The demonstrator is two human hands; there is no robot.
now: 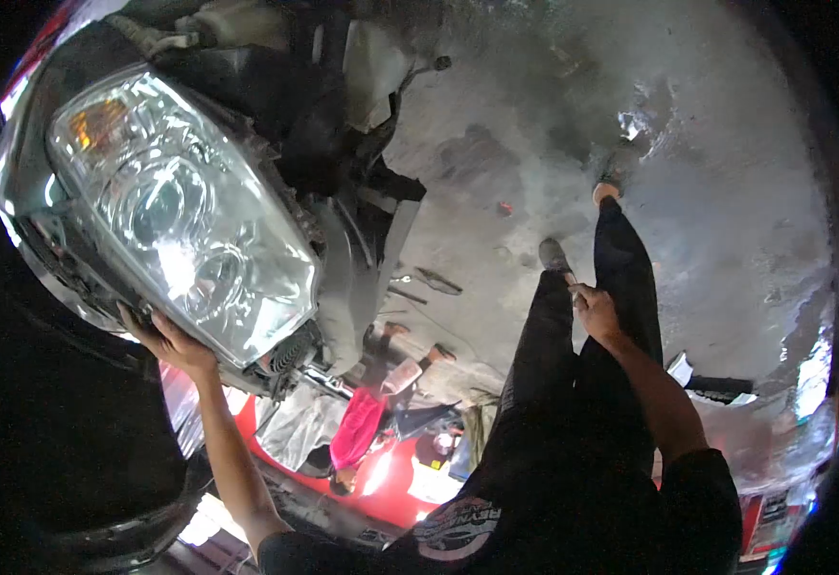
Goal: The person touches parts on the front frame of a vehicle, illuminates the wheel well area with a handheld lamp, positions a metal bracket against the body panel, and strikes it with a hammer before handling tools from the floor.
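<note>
A large clear car headlight (pixel 180 211) with an amber corner section fills the left side, set in dark bodywork. My left hand (pixel 175 345) rests at the headlight's lower edge, its fingers stretched out and apart against the dark trim. Lower down and to the right, my right hand (pixel 597 311) is in front of my dark trousers, its fingers closed. A small thin piece shows at its fingertips, too small to name. Beside the headlight, the front of the car opens onto dark inner parts and a loose-looking panel edge (pixel 395 240).
Tools (pixel 434 281) lie on the stained concrete floor (pixel 496 220). Another person in a pink top (pixel 360 422) is near a red car (pixel 390 479). A dark, long object (pixel 721 386) lies on the floor at right. Wet patches glisten farther off.
</note>
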